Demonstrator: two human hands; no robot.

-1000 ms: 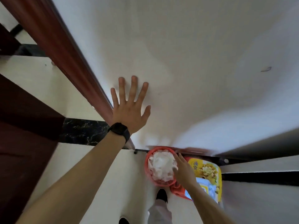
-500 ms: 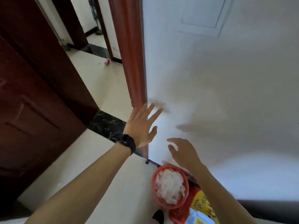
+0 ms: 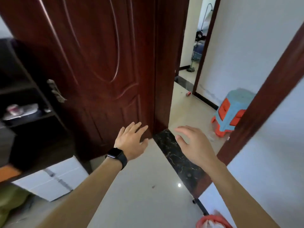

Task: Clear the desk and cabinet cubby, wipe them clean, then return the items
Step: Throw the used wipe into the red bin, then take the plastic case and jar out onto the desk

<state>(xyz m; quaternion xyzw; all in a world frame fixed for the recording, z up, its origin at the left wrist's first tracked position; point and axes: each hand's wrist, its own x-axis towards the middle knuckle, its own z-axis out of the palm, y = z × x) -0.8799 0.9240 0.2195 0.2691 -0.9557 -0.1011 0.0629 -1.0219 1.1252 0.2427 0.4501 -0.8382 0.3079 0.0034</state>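
**Both hands empty, the cabinet off at the left edge**

My left hand [image 3: 131,142], with a black smartwatch [image 3: 116,155] on its wrist, hangs in the lower middle of the frame. Its fingers are straight and loosely spread, and it holds nothing. My right hand [image 3: 192,143] floats just right of it, fingers relaxed and slightly bent, also empty. The two are near each other but apart, above the glossy pale tiled floor [image 3: 139,186] and the black marble threshold strip [image 3: 177,155].

The dark open-shelved cabinet [image 3: 18,90] stands at the left edge of the frame, well apart from both hands and higher in the picture. In its cubby [image 3: 37,116] lie a small pinkish-white tub [image 3: 14,109] and some pale sheets [image 3: 28,108], both blurred.

Between the cabinet and my left hand stands the dark red panelled wooden door [image 3: 98,63], its metal handle [image 3: 56,93] beside the cabinet. A white box [image 3: 52,178] sits at lower left. A blue and orange plastic stool [image 3: 230,112] stands right of centre, and a red plastic basket [image 3: 212,221] shows at the bottom right edge.
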